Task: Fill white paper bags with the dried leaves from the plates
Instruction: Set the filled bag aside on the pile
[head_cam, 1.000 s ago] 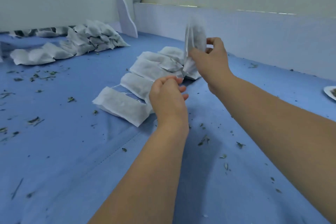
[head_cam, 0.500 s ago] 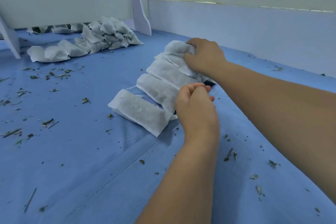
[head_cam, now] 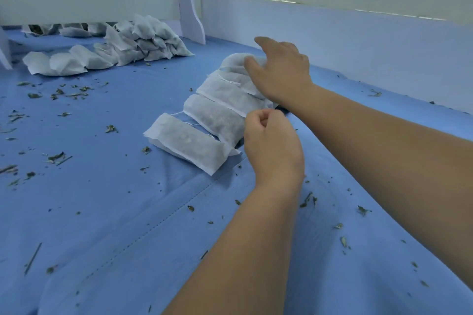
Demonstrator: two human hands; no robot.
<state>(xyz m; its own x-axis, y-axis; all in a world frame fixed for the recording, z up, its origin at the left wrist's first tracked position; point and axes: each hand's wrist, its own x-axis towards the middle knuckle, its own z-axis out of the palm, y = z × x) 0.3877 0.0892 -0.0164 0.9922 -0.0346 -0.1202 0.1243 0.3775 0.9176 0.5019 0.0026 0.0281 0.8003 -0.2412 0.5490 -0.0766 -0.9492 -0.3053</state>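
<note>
A row of several filled white paper bags (head_cam: 189, 143) lies overlapping on the blue cloth (head_cam: 102, 212), running from the middle toward the back. My right hand (head_cam: 281, 71) hovers over the far end of the row, fingers loosely spread, its thumb by the last bag (head_cam: 234, 61). My left hand (head_cam: 271, 146) is curled into a fist at the right side of the row, beside the second bag, with nothing visible in it. No plate is in view.
A heap of filled bags (head_cam: 143, 41) sits at the back left under a white panel. Dried leaf bits (head_cam: 58, 94) are scattered over the cloth. A low white wall (head_cam: 332, 41) and a white bracket (head_cam: 190, 13) bound the far side.
My right hand brought a filled bag down from the air onto the far end of the row, then let go and opened. The left hand stayed curled by the row.
</note>
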